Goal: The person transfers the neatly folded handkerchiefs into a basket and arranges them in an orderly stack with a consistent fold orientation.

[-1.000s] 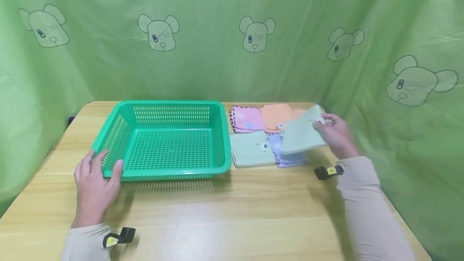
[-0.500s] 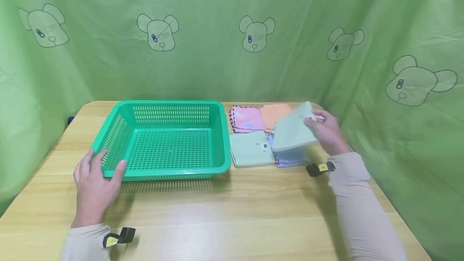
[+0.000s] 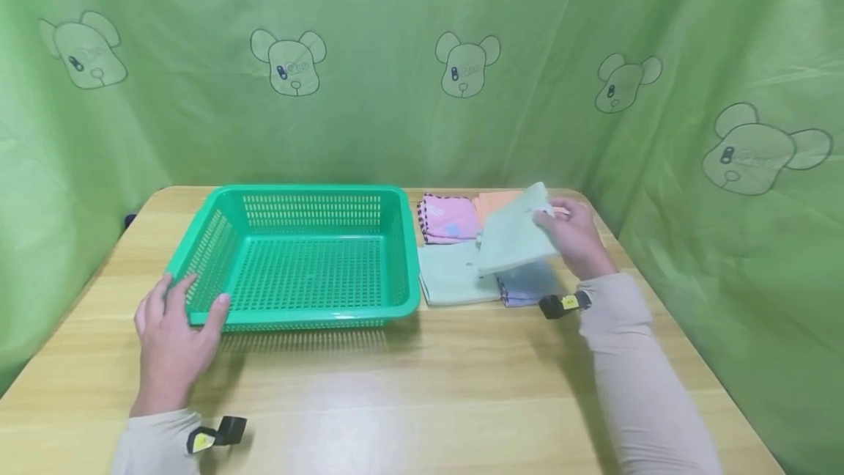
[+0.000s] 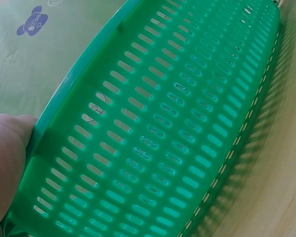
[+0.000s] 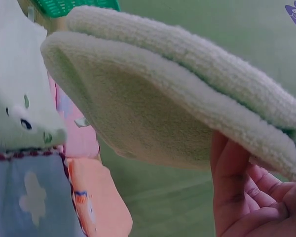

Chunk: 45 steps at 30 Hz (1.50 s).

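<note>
The rectangular plastic basket (image 3: 310, 315) over there is solid bright green; the thick folded terry towel (image 3: 517, 237) is pale, plain green. I see a pale green folded cloth (image 5: 15, 84) with a black-and-white eye, a pink folded cloth (image 3: 453, 217) edged in dark checks, an orange folded cloth (image 3: 494, 204), and a blue folded cloth (image 5: 37, 195) bearing a white motif. The green fabric curtain (image 3: 376, 138) repeats dark-outlined, round-eared heads.

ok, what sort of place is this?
Probably a curtained-off recording corner rather than an ordinary room: a green curtain with animal-head drawings hangs behind and beside the wooden table, and black devices sit at both cuffs.
</note>
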Each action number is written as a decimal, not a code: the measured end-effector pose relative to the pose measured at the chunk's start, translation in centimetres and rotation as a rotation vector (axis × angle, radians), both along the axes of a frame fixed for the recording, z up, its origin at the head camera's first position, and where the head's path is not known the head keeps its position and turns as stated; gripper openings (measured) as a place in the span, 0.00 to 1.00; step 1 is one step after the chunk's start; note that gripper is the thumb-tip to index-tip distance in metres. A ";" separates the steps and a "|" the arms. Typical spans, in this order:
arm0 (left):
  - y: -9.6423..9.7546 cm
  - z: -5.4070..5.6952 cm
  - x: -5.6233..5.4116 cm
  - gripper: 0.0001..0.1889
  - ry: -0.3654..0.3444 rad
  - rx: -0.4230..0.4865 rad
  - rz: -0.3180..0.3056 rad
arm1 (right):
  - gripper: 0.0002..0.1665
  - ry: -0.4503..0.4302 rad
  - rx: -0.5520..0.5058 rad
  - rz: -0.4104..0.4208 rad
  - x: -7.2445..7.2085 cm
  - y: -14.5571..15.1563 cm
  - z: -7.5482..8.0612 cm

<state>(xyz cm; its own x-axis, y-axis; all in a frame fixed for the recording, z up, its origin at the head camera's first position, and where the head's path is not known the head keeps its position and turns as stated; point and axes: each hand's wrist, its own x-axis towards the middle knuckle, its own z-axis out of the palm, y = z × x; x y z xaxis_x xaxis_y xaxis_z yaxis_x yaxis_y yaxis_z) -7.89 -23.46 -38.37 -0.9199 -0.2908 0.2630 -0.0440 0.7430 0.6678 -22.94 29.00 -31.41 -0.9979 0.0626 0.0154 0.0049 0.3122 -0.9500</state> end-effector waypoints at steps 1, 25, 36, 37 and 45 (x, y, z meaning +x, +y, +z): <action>0.0 0.0 0.0 0.35 0.000 0.000 0.000 | 0.33 -0.004 0.007 0.005 0.0 -0.2 0.0; -0.1 -0.3 -0.3 0.35 0.017 0.012 -0.003 | 0.35 -0.060 0.048 0.042 -0.7 -3.8 1.6; -0.1 -0.4 -0.1 0.36 -0.001 0.010 0.002 | 0.35 -0.054 0.012 0.067 -1.0 -5.1 1.9; -0.1 -0.4 -0.1 0.36 -0.004 0.009 0.002 | 0.35 -0.052 0.008 0.069 -1.0 -5.2 1.9; -0.2 -0.3 -0.2 0.35 0.005 -0.002 0.000 | 0.34 -0.033 -0.018 0.080 -0.8 -6.1 2.2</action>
<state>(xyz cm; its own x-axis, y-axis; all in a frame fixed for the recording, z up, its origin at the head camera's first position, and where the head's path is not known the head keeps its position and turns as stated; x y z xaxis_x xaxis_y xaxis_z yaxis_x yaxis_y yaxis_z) -8.11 -23.65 -38.70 -0.9184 -0.2907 0.2684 -0.0410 0.7445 0.6663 -23.75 22.88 -29.21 -0.9997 -0.0170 -0.0183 0.0124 0.2955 -0.9553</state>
